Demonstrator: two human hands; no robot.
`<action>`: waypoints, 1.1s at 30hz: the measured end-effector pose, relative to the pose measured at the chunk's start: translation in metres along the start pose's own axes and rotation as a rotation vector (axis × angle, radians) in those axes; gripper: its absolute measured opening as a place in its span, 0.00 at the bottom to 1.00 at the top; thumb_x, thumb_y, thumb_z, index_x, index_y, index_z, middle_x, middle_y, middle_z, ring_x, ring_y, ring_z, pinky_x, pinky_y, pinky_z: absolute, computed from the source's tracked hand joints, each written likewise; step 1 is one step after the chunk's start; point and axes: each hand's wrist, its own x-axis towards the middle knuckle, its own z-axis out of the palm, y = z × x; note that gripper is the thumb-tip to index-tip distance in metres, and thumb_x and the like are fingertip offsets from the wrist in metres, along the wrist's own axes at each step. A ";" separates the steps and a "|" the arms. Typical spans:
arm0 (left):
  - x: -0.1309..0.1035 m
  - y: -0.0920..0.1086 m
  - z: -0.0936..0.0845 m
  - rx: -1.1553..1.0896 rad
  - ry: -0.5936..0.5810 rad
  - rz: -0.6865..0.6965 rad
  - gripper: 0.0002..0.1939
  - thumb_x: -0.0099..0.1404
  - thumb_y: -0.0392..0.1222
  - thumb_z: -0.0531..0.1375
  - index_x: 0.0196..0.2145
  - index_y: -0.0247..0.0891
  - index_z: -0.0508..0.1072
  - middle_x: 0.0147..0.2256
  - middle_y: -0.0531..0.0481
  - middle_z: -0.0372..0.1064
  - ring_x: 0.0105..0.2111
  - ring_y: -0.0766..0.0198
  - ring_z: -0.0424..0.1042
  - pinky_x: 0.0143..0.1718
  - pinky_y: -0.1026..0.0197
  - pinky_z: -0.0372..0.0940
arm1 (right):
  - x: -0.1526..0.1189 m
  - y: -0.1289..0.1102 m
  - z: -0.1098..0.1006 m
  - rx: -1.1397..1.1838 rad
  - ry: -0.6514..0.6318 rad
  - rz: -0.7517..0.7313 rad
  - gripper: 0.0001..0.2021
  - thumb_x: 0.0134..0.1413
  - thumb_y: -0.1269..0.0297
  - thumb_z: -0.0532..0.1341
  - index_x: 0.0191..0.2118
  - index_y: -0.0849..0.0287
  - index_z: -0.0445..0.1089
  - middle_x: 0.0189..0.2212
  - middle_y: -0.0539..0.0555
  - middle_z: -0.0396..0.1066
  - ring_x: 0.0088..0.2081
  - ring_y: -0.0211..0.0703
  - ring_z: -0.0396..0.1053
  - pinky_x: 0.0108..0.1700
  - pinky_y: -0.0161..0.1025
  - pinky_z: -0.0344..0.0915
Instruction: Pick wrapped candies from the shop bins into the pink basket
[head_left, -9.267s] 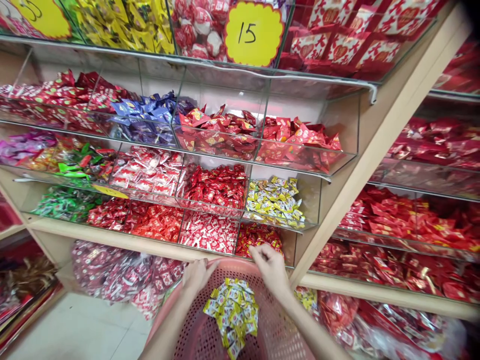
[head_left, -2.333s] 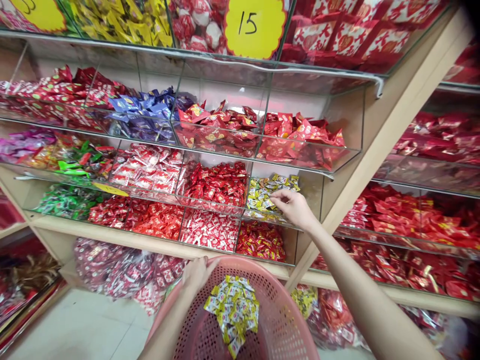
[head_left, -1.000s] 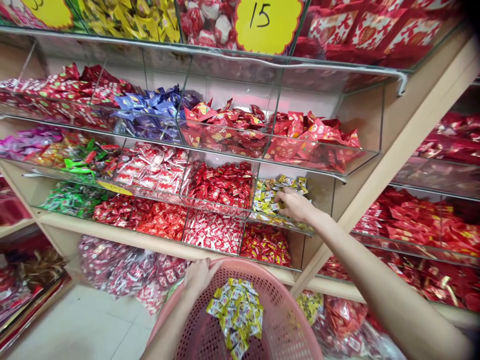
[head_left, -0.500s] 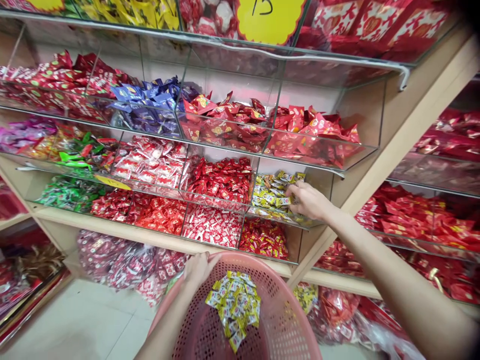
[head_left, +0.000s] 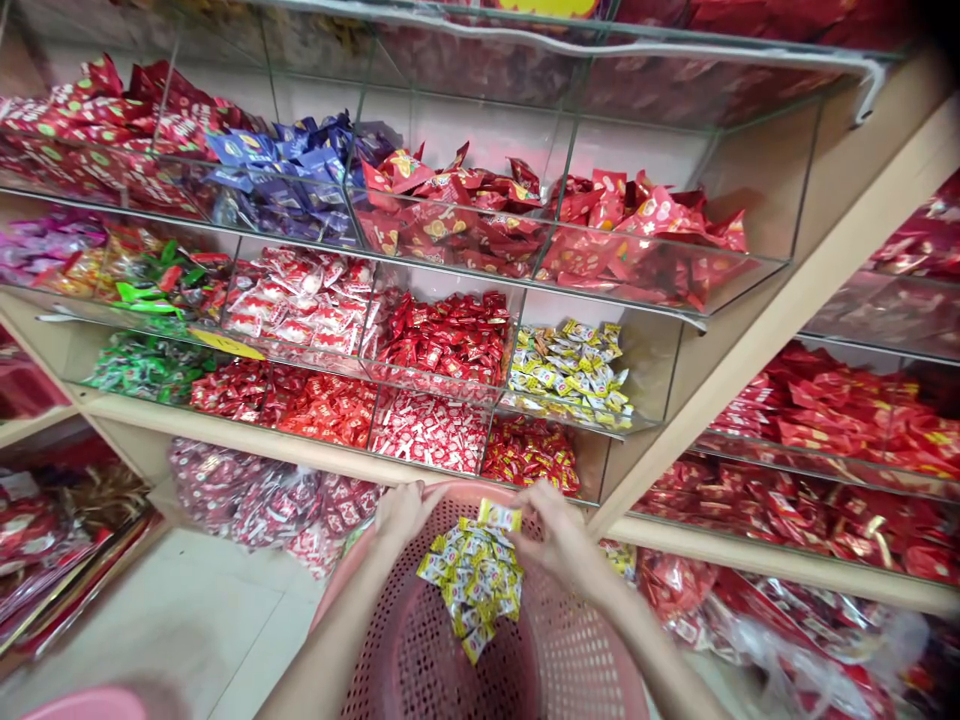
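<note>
The pink basket (head_left: 574,650) is gripped at its rim's eleven o'clock by the fingers of the left hand (head_left: 403,512), while the yellow sweet (head_left: 498,515) at twelve could be lost outside if nudged by the right hand (head_left: 553,532) at one, whose fingers' closure cannot be told.

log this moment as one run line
left hand: on pink basket rim | right hand: over basket, yellow packet beside it, grip unclear | basket contents: packet pile

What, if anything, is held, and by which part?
The left hand holds the pink basket by its rim. A candy is at the fingers of the right hand; whether gripped is unclear.
</note>
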 end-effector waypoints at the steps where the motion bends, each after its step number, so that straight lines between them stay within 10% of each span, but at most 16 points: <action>1: 0.000 0.000 0.000 0.003 0.004 0.003 0.38 0.58 0.69 0.36 0.34 0.38 0.72 0.34 0.40 0.73 0.37 0.53 0.72 0.38 0.56 0.62 | -0.008 0.005 0.021 0.015 -0.040 0.033 0.10 0.46 0.70 0.58 0.38 0.55 0.61 0.35 0.51 0.62 0.39 0.42 0.61 0.39 0.37 0.59; 7: 0.000 0.000 0.001 0.006 0.019 0.005 0.38 0.58 0.69 0.35 0.35 0.38 0.72 0.33 0.40 0.73 0.36 0.52 0.72 0.37 0.56 0.63 | -0.030 0.014 0.091 -0.032 -0.191 0.152 0.09 0.44 0.73 0.59 0.35 0.57 0.63 0.37 0.52 0.63 0.41 0.44 0.61 0.42 0.38 0.58; 33: -0.003 0.002 -0.005 0.017 0.000 0.005 0.38 0.58 0.69 0.36 0.35 0.37 0.72 0.34 0.39 0.73 0.37 0.51 0.72 0.38 0.55 0.63 | -0.026 0.008 0.148 -0.305 -0.216 0.157 0.08 0.46 0.67 0.59 0.36 0.57 0.65 0.38 0.54 0.65 0.42 0.48 0.62 0.44 0.42 0.57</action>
